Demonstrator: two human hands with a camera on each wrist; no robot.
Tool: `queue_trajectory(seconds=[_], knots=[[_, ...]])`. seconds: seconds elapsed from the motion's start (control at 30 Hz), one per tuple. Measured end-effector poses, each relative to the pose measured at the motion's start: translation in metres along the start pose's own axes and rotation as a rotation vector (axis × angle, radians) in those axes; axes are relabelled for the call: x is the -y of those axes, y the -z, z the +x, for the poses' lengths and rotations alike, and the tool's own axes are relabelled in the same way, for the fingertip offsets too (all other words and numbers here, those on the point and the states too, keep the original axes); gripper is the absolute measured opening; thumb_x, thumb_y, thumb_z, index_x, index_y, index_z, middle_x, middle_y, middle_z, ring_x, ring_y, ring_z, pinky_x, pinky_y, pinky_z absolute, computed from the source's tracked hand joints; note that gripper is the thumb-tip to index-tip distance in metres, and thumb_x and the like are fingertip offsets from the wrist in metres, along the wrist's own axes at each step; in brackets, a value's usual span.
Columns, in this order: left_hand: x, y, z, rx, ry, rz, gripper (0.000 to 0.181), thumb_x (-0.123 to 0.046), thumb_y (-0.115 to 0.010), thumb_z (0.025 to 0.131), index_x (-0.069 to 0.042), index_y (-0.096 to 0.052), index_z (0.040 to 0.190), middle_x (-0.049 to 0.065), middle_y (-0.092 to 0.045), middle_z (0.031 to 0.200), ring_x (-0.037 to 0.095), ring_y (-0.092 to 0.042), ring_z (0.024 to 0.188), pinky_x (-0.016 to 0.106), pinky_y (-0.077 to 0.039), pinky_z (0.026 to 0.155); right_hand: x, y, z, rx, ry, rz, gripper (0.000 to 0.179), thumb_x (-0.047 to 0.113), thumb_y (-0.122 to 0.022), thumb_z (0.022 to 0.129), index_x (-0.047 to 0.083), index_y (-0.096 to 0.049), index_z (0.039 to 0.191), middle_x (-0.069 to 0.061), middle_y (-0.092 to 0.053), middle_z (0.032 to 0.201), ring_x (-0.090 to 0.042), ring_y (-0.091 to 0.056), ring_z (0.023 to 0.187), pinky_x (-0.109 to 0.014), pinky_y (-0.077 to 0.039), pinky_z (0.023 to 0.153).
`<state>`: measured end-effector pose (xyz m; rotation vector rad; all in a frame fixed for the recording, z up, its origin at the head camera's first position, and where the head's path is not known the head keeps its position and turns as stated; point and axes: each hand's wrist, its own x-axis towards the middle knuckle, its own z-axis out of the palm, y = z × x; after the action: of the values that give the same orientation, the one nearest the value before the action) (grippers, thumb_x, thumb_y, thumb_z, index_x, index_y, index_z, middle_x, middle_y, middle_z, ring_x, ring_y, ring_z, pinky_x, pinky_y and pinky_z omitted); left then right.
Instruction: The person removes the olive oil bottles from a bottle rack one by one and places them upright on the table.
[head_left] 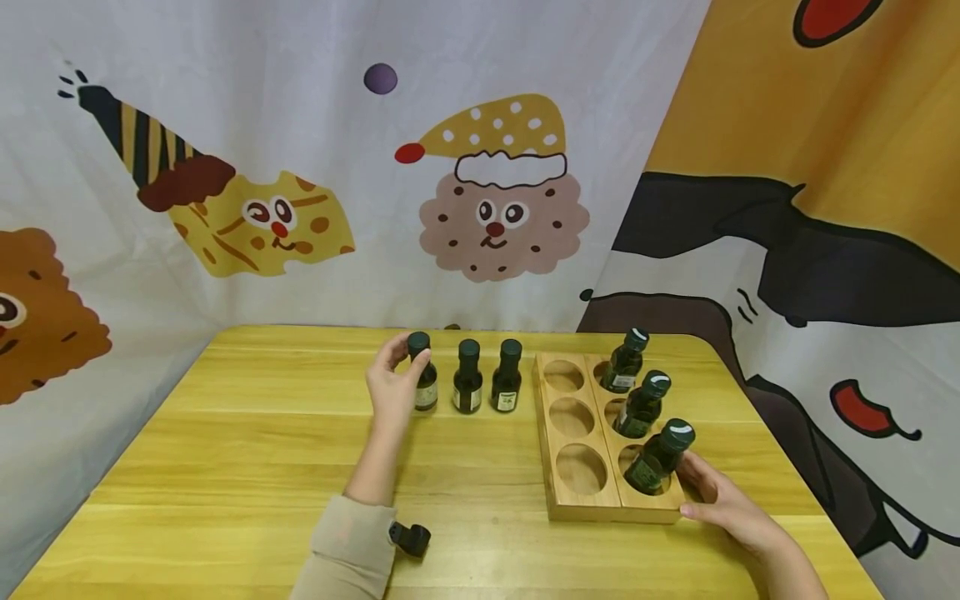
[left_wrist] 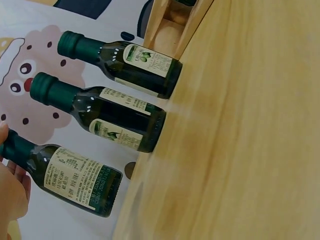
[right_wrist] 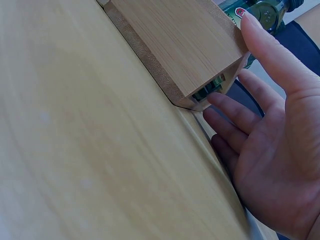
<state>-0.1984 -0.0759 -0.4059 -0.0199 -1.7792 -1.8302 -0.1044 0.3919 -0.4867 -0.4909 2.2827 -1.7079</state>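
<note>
Head view shows the left hand (head_left: pixel 392 385) pinching the upper part of the held bottle (head_left: pixel 425 393), with the thumb on the near side and the other fingers curled about the dark green cap and neck. This bottle is the leftmost of three in a row near the far edge of the yellow wooden tabletop (head_left: pixel 247 467). It is upright or nearly so; from the left wrist, a strip of the patterned cloth (head_left: pixel 300 75) shows between its base and the tabletop edge, so it appears to be just off the surface. Beside it, apart from it and from each other, the middle bottle (head_left: pixel 468 380) and the right-hand bottle (head_left: pixel 507 380) stand upright on the tabletop, both with pale labels that carry green pictures.

Farther right lies a wooden rack (head_left: pixel 585 512) with two columns of three round holes. Its right column holds the far bottle (head_left: pixel 626 360), the centre bottle (head_left: pixel 642 406) and the near bottle (head_left: pixel 660 460), all of which look leaned to the right from the head camera. The right hand (head_left: pixel 723 498) rests at the rack's near right corner, its thumb set apart from loosely extended fingers, the thumb tip against the corner and the fingers along the right side.

A beige sleeve (head_left: pixel 345 546) covers the left forearm, with a small black device (head_left: pixel 412 540) at the cuff.
</note>
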Motion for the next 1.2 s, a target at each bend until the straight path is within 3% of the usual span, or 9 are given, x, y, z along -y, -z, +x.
queue_trajectory(seconds=[0.13,0.37,0.5,0.6,0.8,1.0,1.13,1.2], knots=[[0.003,-0.002,-0.001,-0.004,0.028,0.007,0.032,0.005,-0.074,0.081,0.011,-0.063,0.11,0.026,-0.063,0.098,0.032,-0.06,0.092,0.043,-0.045,0.089,0.001,0.0,0.0,-0.013,-0.006,-0.02,0.078,0.0,-0.062,0.089,-0.015,-0.011,0.146,-0.001,-0.035,0.14,0.008,-0.038,0.121,-0.012,-0.032,0.095],[0.008,-0.002,-0.005,-0.008,0.065,0.017,0.032,0.006,-0.073,0.081,0.011,-0.063,0.111,0.026,-0.063,0.098,0.034,-0.059,0.094,0.042,-0.043,0.089,0.001,-0.001,0.0,-0.017,0.001,-0.029,0.079,0.001,-0.064,0.089,-0.015,-0.011,0.145,0.012,-0.037,0.135,0.01,-0.038,0.12,-0.011,-0.031,0.094],[0.011,-0.001,-0.006,-0.01,0.073,0.01,0.033,0.006,-0.073,0.081,0.011,-0.062,0.112,0.026,-0.063,0.1,0.035,-0.059,0.096,0.043,-0.043,0.091,0.001,0.0,0.0,-0.017,0.002,-0.028,0.079,0.001,-0.063,0.089,-0.015,-0.011,0.145,0.012,-0.037,0.135,0.01,-0.038,0.12,-0.011,-0.031,0.094],[0.014,-0.001,-0.006,-0.007,0.066,0.019,0.033,0.005,-0.073,0.081,0.011,-0.062,0.112,0.026,-0.063,0.1,0.036,-0.059,0.096,0.044,-0.043,0.091,0.001,0.0,0.0,-0.017,-0.001,-0.032,0.078,0.001,-0.063,0.089,-0.015,-0.011,0.146,0.006,-0.036,0.138,0.009,-0.038,0.12,-0.011,-0.032,0.094],[0.041,0.0,0.001,-0.017,0.1,-0.005,0.035,-0.002,-0.076,0.081,0.004,-0.065,0.113,0.02,-0.064,0.101,0.031,-0.059,0.098,0.047,-0.041,0.094,0.001,0.0,0.0,-0.022,-0.01,-0.042,0.079,0.001,-0.064,0.089,-0.015,-0.011,0.145,-0.012,-0.032,0.142,0.01,-0.038,0.119,-0.011,-0.032,0.093],[0.044,0.002,0.003,-0.01,0.114,0.023,0.042,-0.011,-0.08,0.079,-0.001,-0.065,0.117,0.016,-0.065,0.108,0.027,-0.057,0.105,0.048,-0.04,0.097,0.001,-0.001,0.0,-0.014,-0.001,-0.024,0.079,0.0,-0.063,0.089,-0.015,-0.01,0.146,0.011,-0.037,0.137,0.01,-0.038,0.12,-0.011,-0.032,0.094],[0.034,0.001,0.004,-0.004,0.099,0.056,0.047,-0.019,-0.08,0.081,-0.005,-0.063,0.123,0.011,-0.063,0.117,0.024,-0.052,0.114,0.04,-0.039,0.099,0.0,0.0,-0.001,-0.009,0.007,-0.017,0.079,0.0,-0.062,0.09,-0.015,-0.009,0.146,0.022,-0.039,0.133,0.01,-0.038,0.12,-0.011,-0.032,0.094],[0.022,0.0,0.004,-0.008,0.077,0.061,0.049,-0.02,-0.079,0.081,-0.005,-0.062,0.125,0.01,-0.062,0.119,0.024,-0.05,0.116,0.039,-0.038,0.1,0.0,0.0,-0.001,-0.008,0.01,-0.017,0.079,0.0,-0.062,0.09,-0.015,-0.008,0.146,0.022,-0.039,0.133,0.009,-0.038,0.12,-0.011,-0.032,0.094]])
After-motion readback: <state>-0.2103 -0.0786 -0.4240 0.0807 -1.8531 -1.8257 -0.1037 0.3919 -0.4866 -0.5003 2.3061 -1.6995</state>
